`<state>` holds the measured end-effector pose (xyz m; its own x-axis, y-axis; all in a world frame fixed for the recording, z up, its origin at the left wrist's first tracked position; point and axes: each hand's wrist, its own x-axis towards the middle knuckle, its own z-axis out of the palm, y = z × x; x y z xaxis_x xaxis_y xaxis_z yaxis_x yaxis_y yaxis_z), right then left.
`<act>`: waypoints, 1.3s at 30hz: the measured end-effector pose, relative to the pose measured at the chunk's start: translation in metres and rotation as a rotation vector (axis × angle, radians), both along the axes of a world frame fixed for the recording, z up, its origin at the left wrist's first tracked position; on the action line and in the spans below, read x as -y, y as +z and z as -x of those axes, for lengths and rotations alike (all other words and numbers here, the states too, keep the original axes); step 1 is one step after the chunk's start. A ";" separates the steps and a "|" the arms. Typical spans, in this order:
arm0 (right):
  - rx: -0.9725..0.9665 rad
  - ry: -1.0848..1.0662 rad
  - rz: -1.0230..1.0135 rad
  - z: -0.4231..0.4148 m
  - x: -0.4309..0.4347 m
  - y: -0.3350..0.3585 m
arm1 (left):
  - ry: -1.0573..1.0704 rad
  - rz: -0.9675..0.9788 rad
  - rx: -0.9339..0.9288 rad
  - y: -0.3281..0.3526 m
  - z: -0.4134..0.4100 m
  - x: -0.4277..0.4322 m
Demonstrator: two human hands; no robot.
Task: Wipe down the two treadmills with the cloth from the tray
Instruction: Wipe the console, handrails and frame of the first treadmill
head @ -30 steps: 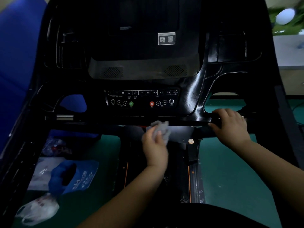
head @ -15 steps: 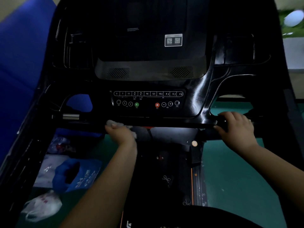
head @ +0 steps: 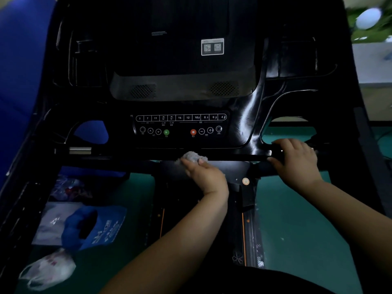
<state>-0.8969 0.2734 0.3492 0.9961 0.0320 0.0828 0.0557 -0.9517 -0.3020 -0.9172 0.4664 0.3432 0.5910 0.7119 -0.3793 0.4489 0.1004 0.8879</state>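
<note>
The left hand (head: 204, 177) is near the centre of the view and its fingers are closed around the grey cloth (head: 194, 157), which is crumpled into a small lump. The cloth touches the black crossbar (head: 127, 154) of the treadmill (head: 250, 115), directly under the red button (head: 193, 132) of the control panel, which lies at 12 o'clock from the hand. At 3 o'clock from the cloth, well apart from it, the right hand (head: 297, 162) rests on the same crossbar with its fingers curled over the bar, so it is grasping the bar. A green button (head: 166, 132) is on the left part of the panel, and a white sticker (head: 212, 46) is higher, at 12 o'clock, on the dark console. At 8 o'clock from the left hand, on the green floor (head: 297, 230), lies a blue bag (head: 95, 225), and further toward 7 o'clock there is a white plastic bag (head: 48, 270). Both forearms enter from the lower edge.
</note>
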 end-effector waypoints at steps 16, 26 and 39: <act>-0.222 0.167 -0.084 -0.007 0.025 0.017 | -0.421 0.480 -0.042 -0.002 0.013 0.109; -0.016 0.057 -0.344 0.003 -0.021 0.026 | -0.206 0.188 0.148 0.050 0.046 -0.040; 0.159 0.534 -0.223 -0.065 -0.183 0.055 | -0.090 -0.607 0.140 0.021 -0.001 -0.220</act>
<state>-0.8314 0.4561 0.4038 0.8219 0.4894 0.2916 0.5695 -0.6944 -0.4399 -0.9160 0.6867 0.3639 0.6733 0.7214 0.1617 0.3080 -0.4726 0.8257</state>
